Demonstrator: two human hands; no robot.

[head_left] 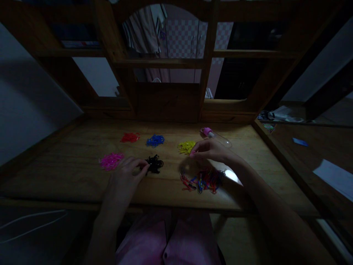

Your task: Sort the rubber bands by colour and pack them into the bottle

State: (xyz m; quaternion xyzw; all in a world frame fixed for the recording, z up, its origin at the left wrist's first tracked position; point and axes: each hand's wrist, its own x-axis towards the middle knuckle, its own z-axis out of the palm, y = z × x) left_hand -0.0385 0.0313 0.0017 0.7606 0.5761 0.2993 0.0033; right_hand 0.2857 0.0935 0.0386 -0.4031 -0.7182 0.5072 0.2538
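My left hand point(128, 170) is pinched at the left edge of a pile of small black loop-like pieces point(154, 164); anything in its fingertips is too small to make out. My right hand point(209, 150) hovers by a yellow pile point(186, 147), thumb and fingers closed together. A speck of pink shows at its fingertips, and I cannot tell what it is. Below it lies a mixed heap point(202, 181) of red, blue, black and yellow pieces. A pink pile point(111, 161) sits left of my left hand. Farther back are a red pile point(130, 137) and a blue pile point(155, 140).
Behind my right hand a clear bottle with a pink cap point(207, 131) lies on its side on the wooden desk point(68, 158). A wooden shelf frame point(168, 99) rises at the back. White paper point(335, 178) rests on the side surface at the right.
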